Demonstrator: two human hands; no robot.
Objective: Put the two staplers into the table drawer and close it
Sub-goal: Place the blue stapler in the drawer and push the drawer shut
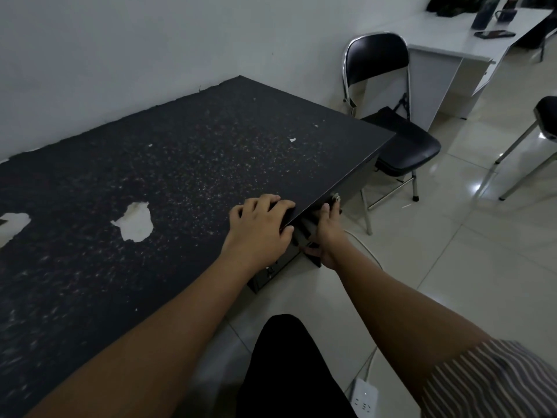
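The black speckled table (168, 164) has a dark drawer (315, 260) pulled a little way out under its near right edge. My left hand (259, 227) lies over that edge, fingers curled around a black stapler (281, 206) that is mostly hidden. A second dark stapler (302, 232) shows in the drawer gap just below. My right hand (327, 233) is against the drawer front, thumb hooked on its near end and fingers stretched along it towards a metal lock (335, 198).
A black folding chair (391, 128) stands right of the table. A white desk (458, 46) with a phone stands beyond it, and a stool (542, 122) at far right. A white power strip (364, 398) and cable lie on the tiled floor. The tabletop cover has torn white patches (134, 221).
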